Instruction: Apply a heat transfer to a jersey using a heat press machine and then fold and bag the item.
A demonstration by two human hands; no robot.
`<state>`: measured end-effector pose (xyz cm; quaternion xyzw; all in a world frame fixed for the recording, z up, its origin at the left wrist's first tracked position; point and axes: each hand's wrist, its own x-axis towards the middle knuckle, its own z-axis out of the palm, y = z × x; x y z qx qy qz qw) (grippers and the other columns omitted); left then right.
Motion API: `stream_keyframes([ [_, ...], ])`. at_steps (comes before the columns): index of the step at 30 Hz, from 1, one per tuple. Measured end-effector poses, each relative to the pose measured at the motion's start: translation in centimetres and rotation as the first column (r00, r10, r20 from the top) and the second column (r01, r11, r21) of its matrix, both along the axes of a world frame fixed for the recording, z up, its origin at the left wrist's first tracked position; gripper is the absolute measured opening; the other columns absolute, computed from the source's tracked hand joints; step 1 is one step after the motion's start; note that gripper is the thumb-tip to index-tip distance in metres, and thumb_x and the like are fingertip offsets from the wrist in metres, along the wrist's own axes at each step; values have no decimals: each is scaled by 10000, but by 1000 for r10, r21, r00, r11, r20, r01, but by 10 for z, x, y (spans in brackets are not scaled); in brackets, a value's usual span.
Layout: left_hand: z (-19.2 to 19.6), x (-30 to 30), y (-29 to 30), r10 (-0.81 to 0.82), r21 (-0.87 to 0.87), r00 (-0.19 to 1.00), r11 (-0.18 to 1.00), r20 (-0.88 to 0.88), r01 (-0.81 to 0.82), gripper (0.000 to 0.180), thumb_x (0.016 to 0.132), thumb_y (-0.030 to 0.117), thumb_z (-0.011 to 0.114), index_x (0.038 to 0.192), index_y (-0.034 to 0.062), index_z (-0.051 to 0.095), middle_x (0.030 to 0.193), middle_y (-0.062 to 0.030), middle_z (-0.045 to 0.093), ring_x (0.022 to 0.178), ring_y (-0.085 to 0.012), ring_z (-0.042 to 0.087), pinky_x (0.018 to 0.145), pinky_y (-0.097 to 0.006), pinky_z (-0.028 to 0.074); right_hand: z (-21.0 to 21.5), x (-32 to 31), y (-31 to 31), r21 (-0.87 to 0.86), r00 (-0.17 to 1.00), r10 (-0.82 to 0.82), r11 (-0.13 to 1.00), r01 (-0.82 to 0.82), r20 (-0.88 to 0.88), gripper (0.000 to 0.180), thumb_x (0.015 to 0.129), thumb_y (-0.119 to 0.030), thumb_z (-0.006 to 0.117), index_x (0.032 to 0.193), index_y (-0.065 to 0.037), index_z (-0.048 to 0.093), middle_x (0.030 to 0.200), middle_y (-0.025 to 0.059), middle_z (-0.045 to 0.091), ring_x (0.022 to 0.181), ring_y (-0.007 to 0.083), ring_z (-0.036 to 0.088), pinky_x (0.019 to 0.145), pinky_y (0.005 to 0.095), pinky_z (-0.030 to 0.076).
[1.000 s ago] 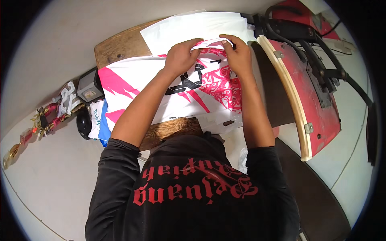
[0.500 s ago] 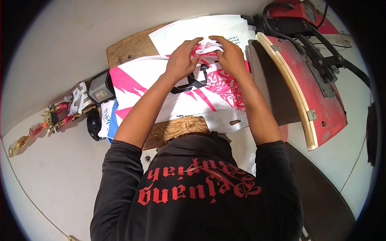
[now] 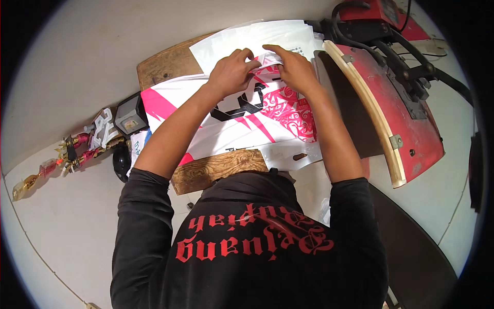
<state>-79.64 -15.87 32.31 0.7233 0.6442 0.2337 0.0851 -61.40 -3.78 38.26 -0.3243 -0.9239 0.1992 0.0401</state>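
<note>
A white jersey (image 3: 242,131) with pink patterns and a black printed figure lies flat beneath my forearms. At its far edge, my left hand (image 3: 230,73) has curled fingers and pinches the cloth by the collar, thumb toward the right. Across the collar, my right hand (image 3: 297,71) rests on the cloth with its index finger stretched out to the left and the thumb apart below it. The collar's white edge runs between the two hands. My right hand's other fingers are partly hidden.
Under the jersey are a wooden board (image 3: 221,167) and a white plastic bag (image 3: 247,38). On the right stands a red heat press (image 3: 396,103) with a wood-edged plate and black arms. A grey-black box (image 3: 131,114) and trophy-like ornaments (image 3: 77,147) stand at the left.
My left hand has curled its fingers in and shifted slightly left. The bunched collar between my hands is now flatter. The jersey's lower left part has moved, showing more of the board.
</note>
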Motion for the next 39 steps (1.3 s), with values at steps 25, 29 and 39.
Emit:
stream_keyframes([
  [25,21,12,-1,146,206,988,969,-47,-133,205,765,50,705,953,84,633,948,-82,616,900,-285,650,695,-413,564,-13,-7,-7,326,993,85,944,-52,-87,521,799,-128,781,1304,-187,666,1236,92,653,1195,296,609,953,462,520],
  [29,13,4,-4,127,218,990,966,65,-138,311,745,52,726,1044,81,644,975,-97,613,936,-299,645,733,-414,561,-23,-24,-6,142,990,120,981,-129,68,434,838,-140,748,1268,-160,684,1183,100,700,1136,306,640,971,486,492],
  [39,-88,-154,-106,427,-18,904,904,8,-427,627,736,16,631,1359,85,623,1394,-205,580,1261,-413,557,1076,-513,450,-23,-9,15,97,991,90,992,-81,-98,291,910,-52,638,1182,-95,733,1097,123,712,1063,340,660,914,429,529],
])
